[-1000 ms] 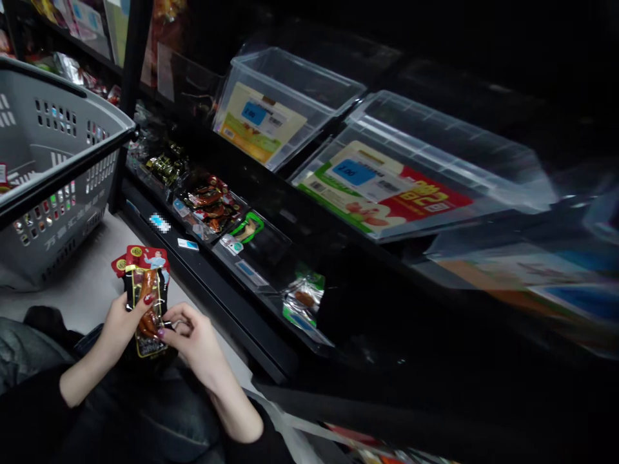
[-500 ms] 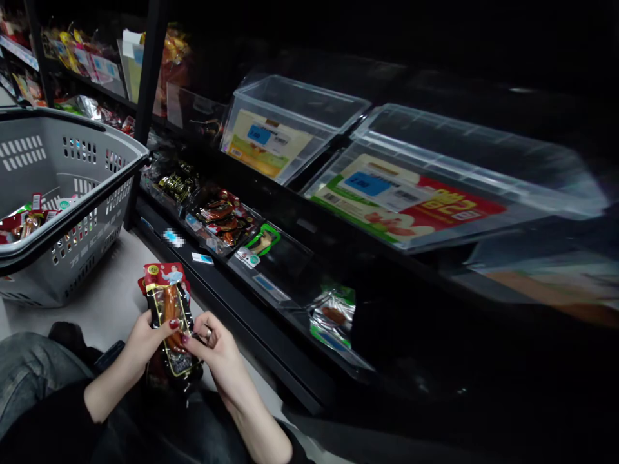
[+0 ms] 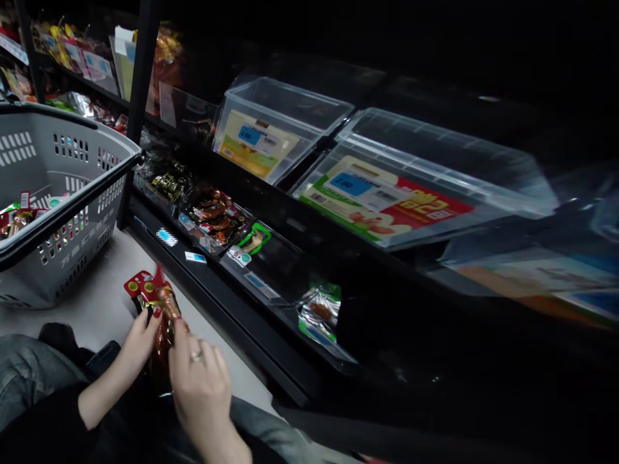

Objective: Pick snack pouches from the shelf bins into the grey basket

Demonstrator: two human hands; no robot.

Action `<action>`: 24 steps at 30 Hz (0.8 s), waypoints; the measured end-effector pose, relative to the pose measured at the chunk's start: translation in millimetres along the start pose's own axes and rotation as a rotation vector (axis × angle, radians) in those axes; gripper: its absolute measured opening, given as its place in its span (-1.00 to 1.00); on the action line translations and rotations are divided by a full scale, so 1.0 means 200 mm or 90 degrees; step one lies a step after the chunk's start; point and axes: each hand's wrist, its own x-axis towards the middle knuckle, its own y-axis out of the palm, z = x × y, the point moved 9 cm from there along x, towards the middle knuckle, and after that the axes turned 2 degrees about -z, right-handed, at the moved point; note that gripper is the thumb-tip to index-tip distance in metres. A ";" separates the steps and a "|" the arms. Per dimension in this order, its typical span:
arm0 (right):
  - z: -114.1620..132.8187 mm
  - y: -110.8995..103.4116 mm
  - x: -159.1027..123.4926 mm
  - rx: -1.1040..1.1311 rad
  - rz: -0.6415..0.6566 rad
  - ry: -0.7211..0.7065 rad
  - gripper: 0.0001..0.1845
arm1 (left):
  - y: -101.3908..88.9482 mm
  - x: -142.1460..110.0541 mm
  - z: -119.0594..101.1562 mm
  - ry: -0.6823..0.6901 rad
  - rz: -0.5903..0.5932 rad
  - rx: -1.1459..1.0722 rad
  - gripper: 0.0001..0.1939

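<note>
My left hand (image 3: 136, 345) is closed around several red-and-black packs of meat snack (image 3: 162, 351), held upright and fanned above my lap. My right hand (image 3: 202, 380) is closed, thumb and fingers gripping one snack pack (image 3: 167, 301) that leans over the front of the others. Its printing is blurred and partly covered by my fingers. On the lower shelf, a clear bin holds similar packs (image 3: 217, 216) of brown meat in red wrapping. To its right, a green-edged pack (image 3: 254, 240) lies in another bin.
A grey shopping basket (image 3: 91, 193) with snack packs inside stands on the floor at left. A black shelf upright (image 3: 140, 84) rises behind it. Clear bins (image 3: 285, 103) with price labels line the upper shelf. A silver-and-green pack (image 3: 322, 309) sits lower right.
My right hand has turned over and now grips one pack in front of the others. The bunch has fanned apart in my left hand. The view has shifted slightly right.
</note>
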 end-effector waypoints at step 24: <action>-0.26 0.29 0.00 0.801 0.431 0.509 -0.78 | 0.10 -0.04 -0.02 -0.041 0.176 0.034 -0.70</action>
